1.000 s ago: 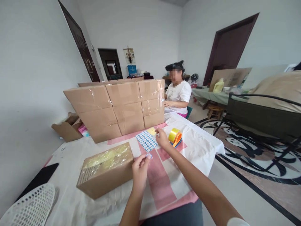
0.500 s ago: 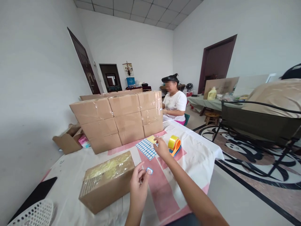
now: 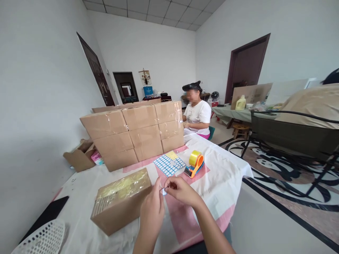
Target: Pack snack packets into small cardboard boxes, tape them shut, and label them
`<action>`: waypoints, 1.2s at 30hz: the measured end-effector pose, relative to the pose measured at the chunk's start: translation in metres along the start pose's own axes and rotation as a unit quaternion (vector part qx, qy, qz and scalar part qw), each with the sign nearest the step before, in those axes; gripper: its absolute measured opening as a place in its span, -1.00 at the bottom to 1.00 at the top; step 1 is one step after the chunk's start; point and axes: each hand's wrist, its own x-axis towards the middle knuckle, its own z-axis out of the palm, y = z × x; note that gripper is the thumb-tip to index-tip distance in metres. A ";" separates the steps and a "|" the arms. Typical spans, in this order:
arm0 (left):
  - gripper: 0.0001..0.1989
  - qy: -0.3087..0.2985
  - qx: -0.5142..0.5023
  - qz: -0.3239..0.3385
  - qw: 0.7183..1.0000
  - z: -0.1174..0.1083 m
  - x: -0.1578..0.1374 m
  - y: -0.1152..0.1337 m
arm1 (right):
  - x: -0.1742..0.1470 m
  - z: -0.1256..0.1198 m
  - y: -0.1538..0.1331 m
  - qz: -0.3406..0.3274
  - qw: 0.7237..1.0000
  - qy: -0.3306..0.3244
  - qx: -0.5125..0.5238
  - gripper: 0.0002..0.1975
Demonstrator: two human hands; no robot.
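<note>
In front of me my left hand (image 3: 153,208) and my right hand (image 3: 181,190) meet over the pink-striped cloth. A small white sticker label (image 3: 164,192) is pinched between their fingertips; the fingers partly hide it. Just left of my left hand lies a taped cardboard box (image 3: 123,203), with clear yellowish tape across its top. Beyond my hands, a sheet of blue-bordered labels (image 3: 165,166) lies flat, with a bare yellow patch at its far end. To the right of the sheet stands an orange and blue tape dispenser (image 3: 196,163) with a yellow roll.
Stacked cardboard boxes (image 3: 144,128) form a wall across the table's far side. An open carton (image 3: 79,157) stands at the left, and a white perforated basket (image 3: 43,240) is at the near left. Another person (image 3: 197,113) sits beyond the table's far right corner.
My right hand has come back from the label sheet to my left hand. Both hands now meet at the small label, which earlier was in my left fingers.
</note>
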 end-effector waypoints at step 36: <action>-0.28 0.165 0.051 -0.273 0.946 -0.109 0.018 -0.140 | 0.016 0.088 0.074 0.276 0.901 0.040 0.332 -0.64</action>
